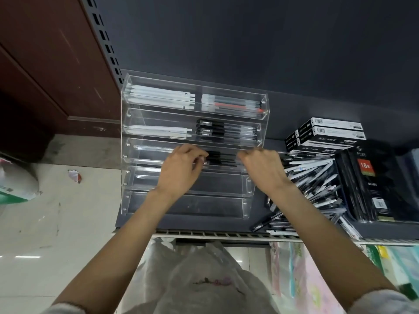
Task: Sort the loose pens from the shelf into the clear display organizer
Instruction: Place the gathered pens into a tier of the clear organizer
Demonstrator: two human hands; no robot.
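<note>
On the dark shelf, a clear display organizer stands in stepped tiers, white pens and black pens already in its upper rows. At the third tier, the left hand pinches the end of a bundle of black pens with curled fingers. The right hand reaches the bundle's other end, fingers bent; its hold is hidden, perhaps gripping. Loose pens are heaped just right, beside a black box marked "18K".
</note>
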